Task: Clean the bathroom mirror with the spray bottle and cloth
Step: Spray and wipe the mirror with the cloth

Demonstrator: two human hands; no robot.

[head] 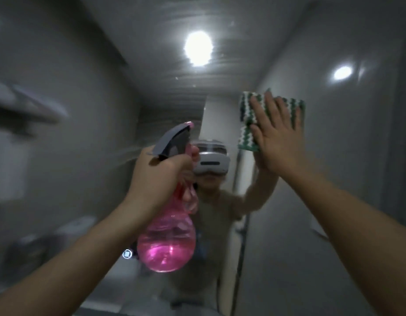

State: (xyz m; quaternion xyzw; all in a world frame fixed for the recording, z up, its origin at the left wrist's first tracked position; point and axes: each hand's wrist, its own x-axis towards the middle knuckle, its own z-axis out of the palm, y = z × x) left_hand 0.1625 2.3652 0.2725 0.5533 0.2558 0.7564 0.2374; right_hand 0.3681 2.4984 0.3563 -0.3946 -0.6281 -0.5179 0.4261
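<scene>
Streaked mirror (288, 224) fills the view; right hand (277, 135) presses a green-and-white cloth (246, 137) flat against it, left hand (161, 176) grips a pink spray bottle (167, 242).

Head view, facing the mirror (288, 224). The left hand (161, 179) gripped the neck of a pink spray bottle (167, 238), its grey trigger head (172, 140) raised and pointing toward the glass. The right hand (277, 133) pressed a green-and-white patterned cloth (247, 137) flat against the mirror with straight, spread fingers. The glass reflected the person wearing a white headset (212, 161), one arm raised, and a bright ceiling lamp (198, 47). The left part of the picture was blurred.
</scene>
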